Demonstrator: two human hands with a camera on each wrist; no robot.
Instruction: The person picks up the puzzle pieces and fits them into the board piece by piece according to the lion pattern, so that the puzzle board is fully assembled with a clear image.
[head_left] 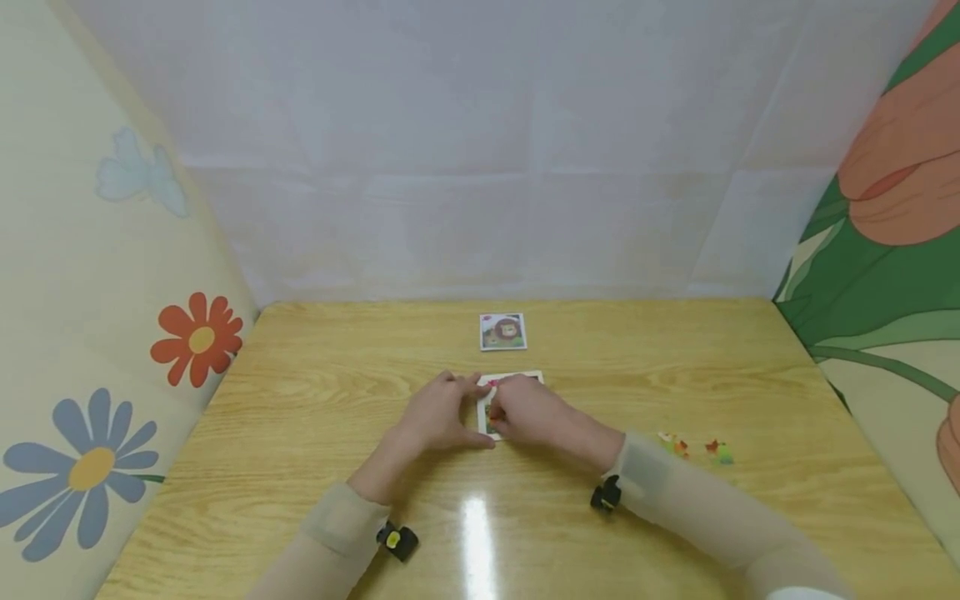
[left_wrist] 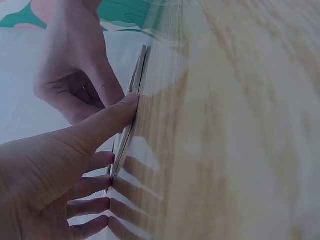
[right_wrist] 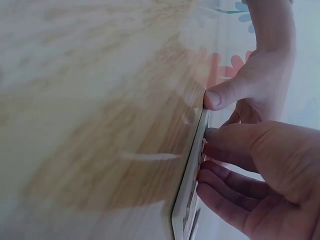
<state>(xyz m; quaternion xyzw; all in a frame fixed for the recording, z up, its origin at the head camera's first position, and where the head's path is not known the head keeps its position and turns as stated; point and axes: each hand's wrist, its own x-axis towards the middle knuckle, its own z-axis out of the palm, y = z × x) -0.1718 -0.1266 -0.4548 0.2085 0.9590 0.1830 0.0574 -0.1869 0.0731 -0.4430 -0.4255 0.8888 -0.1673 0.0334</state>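
A small picture puzzle board (head_left: pixel 483 407) with a white border lies on the table, mostly covered by both hands. My left hand (head_left: pixel 438 412) is spread along its left side, the thumb at the near edge and the fingertips toward the far corner. Over the middle of the board, my right hand (head_left: pixel 528 408) has curled fingers. In the right wrist view, the right hand (right_wrist: pixel 270 170) pinches a small reddish puzzle piece (right_wrist: pixel 209 149) against the board, largely hidden by the fingers. The board's thin edge (right_wrist: pixel 181 210) shows there too.
Behind the board lies a square picture card (head_left: pixel 503 332) with a lion on it. Several small colourful puzzle pieces (head_left: pixel 720 451) are at the right, beside my right forearm. A white cloth (head_left: pixel 480 167) hangs behind the wooden table (head_left: pixel 337 358).
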